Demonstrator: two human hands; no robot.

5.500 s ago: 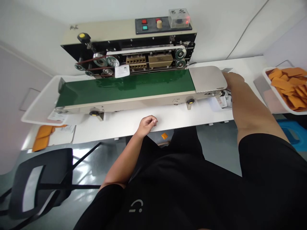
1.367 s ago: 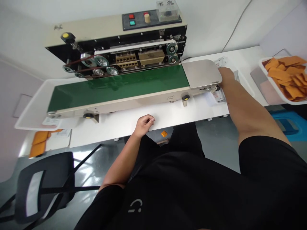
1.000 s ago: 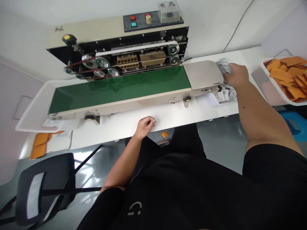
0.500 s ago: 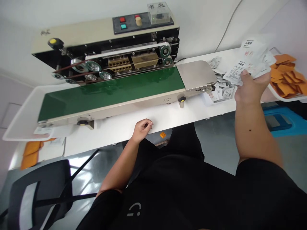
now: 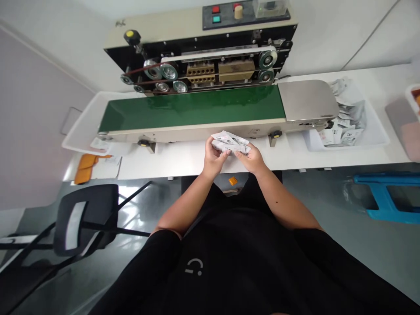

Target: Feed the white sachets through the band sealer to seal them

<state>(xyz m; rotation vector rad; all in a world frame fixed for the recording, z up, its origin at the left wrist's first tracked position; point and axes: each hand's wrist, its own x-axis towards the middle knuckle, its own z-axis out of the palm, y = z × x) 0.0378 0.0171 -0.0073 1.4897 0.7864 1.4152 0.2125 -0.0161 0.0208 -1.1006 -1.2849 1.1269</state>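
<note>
Several white printed packets [image 5: 230,142] are bunched together between my two hands, over the table's front edge. My left hand [image 5: 215,159] grips their left side, thumb on top. On the right side my right hand [image 5: 252,158] closes on the same bunch, its thumb near the left one. Just beyond the packets runs the sealing machine [image 5: 197,78], with a green conveyor belt [image 5: 193,107] and a metal plate [image 5: 306,99] at its right end.
A white bin of packets [image 5: 377,131] stands right of the machine, another white bin [image 5: 78,131] at its left end. Orange pouches [image 5: 85,168] lie at the table's left. A black chair [image 5: 87,214] and a blue stool [image 5: 387,197] stand on the floor.
My right hand has brought the packets from the far right to the middle. My left hand, holding nothing visible before, now grips them too. The view has shifted.
</note>
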